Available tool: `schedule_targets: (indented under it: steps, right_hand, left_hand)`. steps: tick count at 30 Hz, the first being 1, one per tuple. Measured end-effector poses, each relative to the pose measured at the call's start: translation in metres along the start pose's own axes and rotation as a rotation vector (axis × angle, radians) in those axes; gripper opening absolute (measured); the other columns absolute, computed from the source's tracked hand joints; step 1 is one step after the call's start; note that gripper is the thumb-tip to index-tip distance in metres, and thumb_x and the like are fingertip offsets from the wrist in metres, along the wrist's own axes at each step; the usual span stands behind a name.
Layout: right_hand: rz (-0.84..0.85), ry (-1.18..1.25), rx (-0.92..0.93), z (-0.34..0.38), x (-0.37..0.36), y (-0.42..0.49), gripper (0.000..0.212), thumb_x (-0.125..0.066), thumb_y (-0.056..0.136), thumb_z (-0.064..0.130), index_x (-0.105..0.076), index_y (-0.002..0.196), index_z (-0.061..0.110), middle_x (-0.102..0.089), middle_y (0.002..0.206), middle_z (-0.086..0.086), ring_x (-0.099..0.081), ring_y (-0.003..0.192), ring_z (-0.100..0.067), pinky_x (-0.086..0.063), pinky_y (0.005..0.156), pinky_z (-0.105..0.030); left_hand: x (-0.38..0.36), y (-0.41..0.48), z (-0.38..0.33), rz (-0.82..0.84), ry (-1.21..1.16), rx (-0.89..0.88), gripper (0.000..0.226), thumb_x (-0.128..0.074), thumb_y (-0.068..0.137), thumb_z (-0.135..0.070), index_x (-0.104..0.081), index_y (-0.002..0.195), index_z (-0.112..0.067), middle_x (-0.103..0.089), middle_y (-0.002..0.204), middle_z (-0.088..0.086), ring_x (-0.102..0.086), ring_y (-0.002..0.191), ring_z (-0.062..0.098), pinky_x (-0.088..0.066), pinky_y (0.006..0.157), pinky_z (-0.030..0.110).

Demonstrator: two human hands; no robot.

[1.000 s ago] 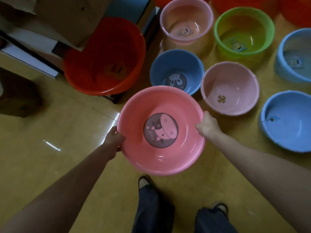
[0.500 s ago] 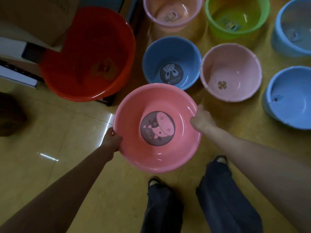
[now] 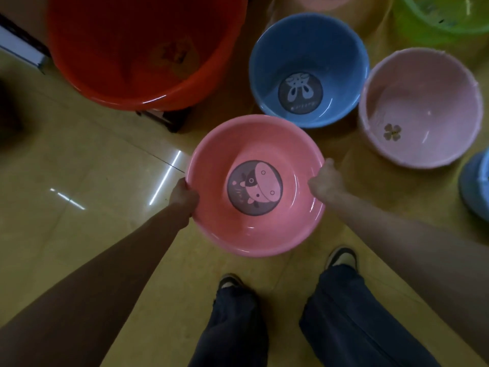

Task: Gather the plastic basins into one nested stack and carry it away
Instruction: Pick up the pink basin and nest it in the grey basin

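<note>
At centre of view, over the yellow floor (image 3: 79, 160), a pink basin (image 3: 254, 223) is held level and upright, mouth up, with a round cartoon sticker (image 3: 254, 187) on its bottom. Left hand (image 3: 184, 193) grips the left rim, fingers curled together over the edge. Right hand (image 3: 326, 181) grips the right rim, closed in a fist on the edge; individual fingers cannot be told apart. Both bare forearms reach in from the near corners.

Just beyond, far and slightly right: a blue basin (image 3: 309, 43) on the floor, dark round sticker inside. Right of it, close beside, a pale pink basin (image 3: 423, 83) with a small clover mark near its bottom. Far left: a large red basin (image 3: 127, 49), tilted, resting on a dark frame. Green basin (image 3: 436, 25) cut off at the far right corner; another blue basin (image 3: 476, 186) cut off at the right edge.

Near edge: two dark trouser legs (image 3: 352, 319) and shoes (image 3: 341, 256), right foot forward, below the held basin.
</note>
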State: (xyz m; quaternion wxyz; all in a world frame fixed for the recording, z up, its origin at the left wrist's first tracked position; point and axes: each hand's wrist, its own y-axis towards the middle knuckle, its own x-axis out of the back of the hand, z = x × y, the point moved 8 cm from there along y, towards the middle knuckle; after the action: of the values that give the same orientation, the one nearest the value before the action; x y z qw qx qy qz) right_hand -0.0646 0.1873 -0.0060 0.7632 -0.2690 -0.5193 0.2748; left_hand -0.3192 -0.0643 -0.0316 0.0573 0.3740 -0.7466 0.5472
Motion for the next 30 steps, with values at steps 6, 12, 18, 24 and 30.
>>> schedule_targets:
  steps: [6,12,18,24,30]
  right_hand:
    - [0.028,0.025,0.016,-0.002,-0.034,0.025,0.048,-0.051,0.088,-0.001,-0.036,0.134,0.001,-0.055,0.129,-0.024,-0.055,0.116,-0.042,-0.045,0.092,-0.039]
    - [0.003,0.075,0.023,0.000,-0.051,0.042,0.066,-0.054,0.087,-0.003,-0.030,0.148,0.005,-0.046,0.142,-0.019,-0.050,0.126,-0.038,-0.043,0.102,-0.041]
    - [0.015,0.109,0.012,-0.007,-0.067,0.050,0.067,-0.055,0.087,-0.005,-0.030,0.149,0.005,-0.046,0.140,-0.018,-0.050,0.125,-0.038,-0.046,0.104,-0.044]
    - [0.040,0.125,-0.021,-0.012,-0.085,0.055,0.070,-0.051,0.090,-0.005,-0.021,0.153,0.006,-0.043,0.144,-0.020,-0.047,0.129,-0.038,-0.042,0.107,-0.047]
    - [0.051,0.124,-0.037,-0.013,-0.100,0.063,0.076,-0.048,0.091,-0.006,-0.011,0.156,0.011,-0.039,0.148,-0.019,-0.044,0.133,-0.039,-0.040,0.109,-0.046]
  left_hand:
    - [-0.006,0.023,0.020,-0.037,0.027,0.052,0.052,-0.041,0.084,0.000,-0.053,0.133,-0.014,-0.061,0.128,0.019,-0.058,0.118,0.041,-0.048,0.100,0.059]
    - [-0.013,0.039,0.027,-0.075,0.038,0.055,0.051,-0.040,0.085,-0.002,-0.053,0.133,-0.012,-0.059,0.131,0.021,-0.057,0.120,0.043,-0.048,0.100,0.060]
    - [-0.012,0.048,0.026,-0.206,0.121,0.010,0.051,-0.042,0.088,-0.004,-0.051,0.138,-0.011,-0.061,0.131,0.019,-0.057,0.119,0.039,-0.046,0.096,0.039]
    - [-0.013,0.059,0.029,-0.232,0.152,-0.009,0.051,-0.044,0.087,-0.002,-0.051,0.137,-0.012,-0.061,0.129,0.019,-0.058,0.117,0.037,-0.043,0.088,0.032]
    - [-0.012,0.069,0.034,-0.196,0.235,-0.081,0.054,-0.042,0.084,0.002,-0.046,0.137,-0.011,-0.062,0.126,0.021,-0.060,0.115,0.040,-0.048,0.096,0.043]
